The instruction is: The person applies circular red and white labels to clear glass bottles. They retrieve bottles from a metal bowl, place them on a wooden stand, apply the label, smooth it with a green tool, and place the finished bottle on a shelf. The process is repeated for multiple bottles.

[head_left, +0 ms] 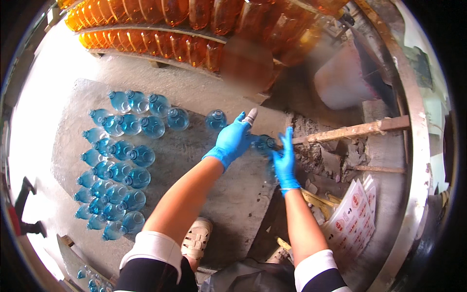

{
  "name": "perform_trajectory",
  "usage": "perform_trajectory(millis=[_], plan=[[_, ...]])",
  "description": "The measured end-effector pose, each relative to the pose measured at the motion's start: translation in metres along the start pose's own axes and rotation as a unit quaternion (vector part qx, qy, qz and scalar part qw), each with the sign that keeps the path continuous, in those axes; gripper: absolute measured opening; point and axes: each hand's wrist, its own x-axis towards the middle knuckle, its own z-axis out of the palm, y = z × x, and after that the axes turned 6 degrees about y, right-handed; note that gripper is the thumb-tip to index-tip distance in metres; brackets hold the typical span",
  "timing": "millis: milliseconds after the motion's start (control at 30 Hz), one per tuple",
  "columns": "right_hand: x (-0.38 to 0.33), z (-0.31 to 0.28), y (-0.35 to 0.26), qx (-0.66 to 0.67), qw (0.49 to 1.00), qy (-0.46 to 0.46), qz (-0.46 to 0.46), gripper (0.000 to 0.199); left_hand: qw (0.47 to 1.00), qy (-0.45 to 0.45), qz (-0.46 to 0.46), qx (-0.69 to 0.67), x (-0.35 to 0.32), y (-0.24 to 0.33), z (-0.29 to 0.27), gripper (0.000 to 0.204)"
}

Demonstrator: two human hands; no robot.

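Observation:
Between my gloved hands is a translucent blue plastic bottle (264,142), partly blurred, its lower part half hidden by my right hand. My left hand (232,141), in a blue glove, reaches to it from the left; a greyish wrap covers one raised digit and the other fingertips are partly hidden. My right hand (285,165), also in a blue glove, is closed against the bottle's right side with one finger pointing up. A single blue bottle (215,120) stands just beyond my left hand. Several rows of matching bottles (138,178) stand farther left.
Stacked layers of orange bottles (170,46) fill the far side. A large bucket-like container (343,75) sits at far right. A rusty bar (357,130) juts in above rubble (331,160). Printed sheets (350,214) lean at near right. My shoe (197,238) rests near the grey board (214,190).

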Motion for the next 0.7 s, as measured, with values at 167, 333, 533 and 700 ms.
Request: perform_trajectory(millis=[167,333,533,700], plan=[[-0.003,0.008,0.004,0.001,0.996,-0.059,0.073,0.031,0.986,0.002,-0.095,-0.135,-0.007,-0.006,0.020,0.016],[-0.058,-0.017,-0.069,-0.028,0.996,0.018,0.078,0.034,0.934,0.035,-0.178,-0.307,-0.087,0.029,-0.021,0.017],[-0.103,-0.072,-0.292,0.010,0.994,0.106,0.024,0.033,0.985,0.128,0.030,-0.113,-0.164,0.183,-0.183,0.020],[-0.125,-0.169,-0.491,0.113,0.984,0.125,-0.061,0.038,0.945,0.196,0.016,-0.260,-0.194,0.347,-0.312,0.017]])
